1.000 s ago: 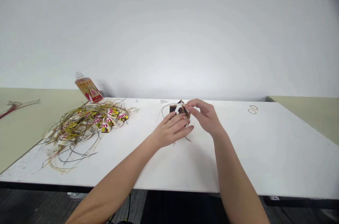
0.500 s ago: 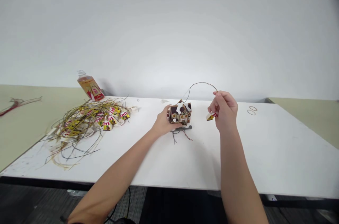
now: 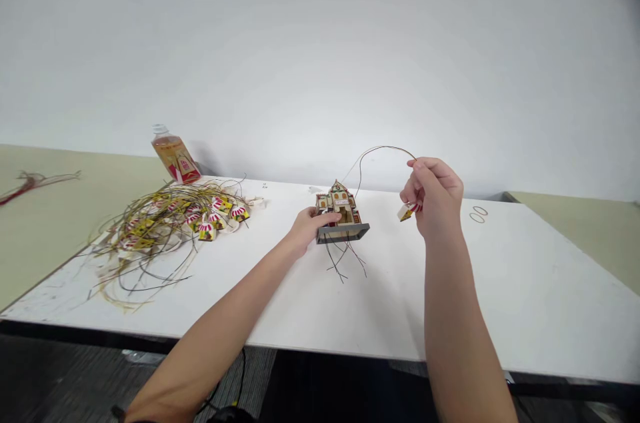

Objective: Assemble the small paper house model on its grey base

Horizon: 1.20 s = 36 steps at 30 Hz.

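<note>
My left hand point(image 3: 309, 228) is closed round the left side of a small model house point(image 3: 341, 204), tilted back so its grey base point(image 3: 350, 234) faces me. Several thin wires point(image 3: 340, 262) hang from the underside. From behind the house, a pair of thin wires point(image 3: 383, 147) arches up and right to my right hand point(image 3: 434, 191), which pinches their far end between thumb and fingers. Below those fingers, a small piece with a red-and-white striped top point(image 3: 407, 212) shows, partly hidden by the hand.
A tangled heap of wired striped pieces point(image 3: 185, 216) covers the table's left part. Behind it a bottle point(image 3: 176, 155) leans. Two thin rings point(image 3: 479, 214) lie on the white table point(image 3: 540, 276) at right. Reddish wires point(image 3: 35, 183) rest at far left.
The house has tipped back, so its base and hanging wires now show more. My right hand has moved slightly right and up with the wires and the striped piece.
</note>
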Tool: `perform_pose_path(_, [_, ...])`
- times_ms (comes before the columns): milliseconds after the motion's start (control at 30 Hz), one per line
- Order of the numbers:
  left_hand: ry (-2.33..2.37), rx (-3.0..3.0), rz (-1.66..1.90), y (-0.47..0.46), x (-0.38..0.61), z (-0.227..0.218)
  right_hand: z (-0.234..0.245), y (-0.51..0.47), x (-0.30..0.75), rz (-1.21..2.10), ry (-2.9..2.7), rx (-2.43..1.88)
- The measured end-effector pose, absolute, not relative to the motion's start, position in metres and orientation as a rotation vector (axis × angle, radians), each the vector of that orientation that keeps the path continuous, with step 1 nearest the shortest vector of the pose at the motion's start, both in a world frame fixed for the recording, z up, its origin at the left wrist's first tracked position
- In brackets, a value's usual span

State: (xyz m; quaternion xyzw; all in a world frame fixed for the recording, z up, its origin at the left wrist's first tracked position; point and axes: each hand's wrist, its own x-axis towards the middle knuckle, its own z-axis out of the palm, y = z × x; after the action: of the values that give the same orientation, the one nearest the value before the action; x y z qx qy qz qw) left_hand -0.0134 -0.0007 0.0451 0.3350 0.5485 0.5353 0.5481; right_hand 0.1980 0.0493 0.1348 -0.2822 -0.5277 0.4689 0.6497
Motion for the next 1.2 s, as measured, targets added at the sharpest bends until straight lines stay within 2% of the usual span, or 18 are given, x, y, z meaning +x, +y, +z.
perform_pose_path(1200, [1.273,0.656,1.284,-0.002,-0.008,0.054,0.114,0.051,0.186,1.072,-1.291,-0.650])
